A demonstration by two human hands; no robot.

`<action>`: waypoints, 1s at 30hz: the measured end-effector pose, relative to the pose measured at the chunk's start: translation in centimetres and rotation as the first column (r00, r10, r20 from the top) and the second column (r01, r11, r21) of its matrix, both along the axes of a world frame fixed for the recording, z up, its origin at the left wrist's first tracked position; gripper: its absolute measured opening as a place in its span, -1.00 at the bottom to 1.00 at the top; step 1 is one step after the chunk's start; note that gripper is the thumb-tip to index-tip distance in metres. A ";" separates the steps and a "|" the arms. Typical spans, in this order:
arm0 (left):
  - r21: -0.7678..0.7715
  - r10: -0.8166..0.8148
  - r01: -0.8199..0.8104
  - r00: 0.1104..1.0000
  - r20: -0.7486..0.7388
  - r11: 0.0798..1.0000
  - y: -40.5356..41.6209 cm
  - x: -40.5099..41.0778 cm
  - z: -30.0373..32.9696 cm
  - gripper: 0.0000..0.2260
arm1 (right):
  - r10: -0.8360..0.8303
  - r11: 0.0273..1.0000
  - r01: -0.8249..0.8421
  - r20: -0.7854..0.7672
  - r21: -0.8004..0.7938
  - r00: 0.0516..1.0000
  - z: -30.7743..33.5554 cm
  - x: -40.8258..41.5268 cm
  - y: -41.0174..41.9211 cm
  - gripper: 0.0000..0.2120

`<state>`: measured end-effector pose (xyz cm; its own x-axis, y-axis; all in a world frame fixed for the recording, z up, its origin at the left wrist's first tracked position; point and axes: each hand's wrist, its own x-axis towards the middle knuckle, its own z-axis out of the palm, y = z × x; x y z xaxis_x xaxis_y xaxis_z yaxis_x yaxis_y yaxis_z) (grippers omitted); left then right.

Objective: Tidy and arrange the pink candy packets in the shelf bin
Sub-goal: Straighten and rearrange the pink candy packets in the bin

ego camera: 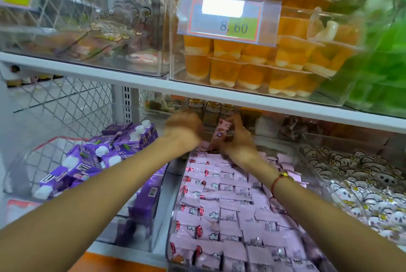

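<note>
Reached deep to the back of the clear bin [173, 223], both arms stretched under the white shelf board [123, 78], probably because the rear of the bin was where the stacking needed work. Right hand [238, 142] pinched one packet [222, 133] between thumb and fingers and held it upright above the rear rows, likely to slot it in on end. Left hand [183, 132] hovered just beside it with fingers curled inward; blurred, so could not tell whether anything was held. Wore a red bracelet [277, 181] on the right wrist.

Filled the bin from front to back with pink candy packets [222, 212], lying flat and overlapping in rough rows, pale pink with small red marks and cloud-like shapes at one end and dark print on the other. Looked neat toward the left side, looser and more jumbled along the right wall and at the back. Judged partly done, with the far end left to square up.

Sat just left of the bin: purple drink cartons [98, 157] with white caps. Sat just right: white sweets [362, 184] in another clear bin. Above, orange jelly cups [252, 72] behind a price tag [228, 17].
</note>
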<state>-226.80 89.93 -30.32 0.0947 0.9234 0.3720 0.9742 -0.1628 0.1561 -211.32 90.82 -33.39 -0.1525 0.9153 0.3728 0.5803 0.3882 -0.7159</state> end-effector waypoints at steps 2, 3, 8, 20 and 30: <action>0.059 -0.065 0.052 0.968 0.244 0.997 -1.9 -1.1 -0.5 -0.81 | 0.031 0.998 -0.033 -0.056 -0.046 0.998 -0.2 0.1 0.1 -0.63; 0.055 -0.076 0.060 0.922 0.379 0.997 -3.2 -1.5 -0.7 -0.79 | 0.048 0.998 -0.050 -0.039 -0.049 0.998 -0.3 0.1 0.1 -0.69; 0.040 -0.174 0.213 0.660 0.730 0.976 -10.7 -2.4 -2.1 -0.72 | 0.032 0.999 -0.035 0.496 -0.004 0.868 -0.5 0.4 -0.2 -0.74; 0.044 -0.117 0.128 0.653 0.748 0.991 -17.0 -1.9 -4.5 -0.79 | 0.226 0.974 -0.147 0.669 -0.174 0.708 -1.1 0.2 -1.9 -0.51; 0.034 -0.116 0.134 0.675 0.729 0.990 -17.1 -2.1 -4.7 -0.72 | 0.281 0.933 -0.046 0.644 -0.357 0.711 0.6 -0.8 -2.0 -0.46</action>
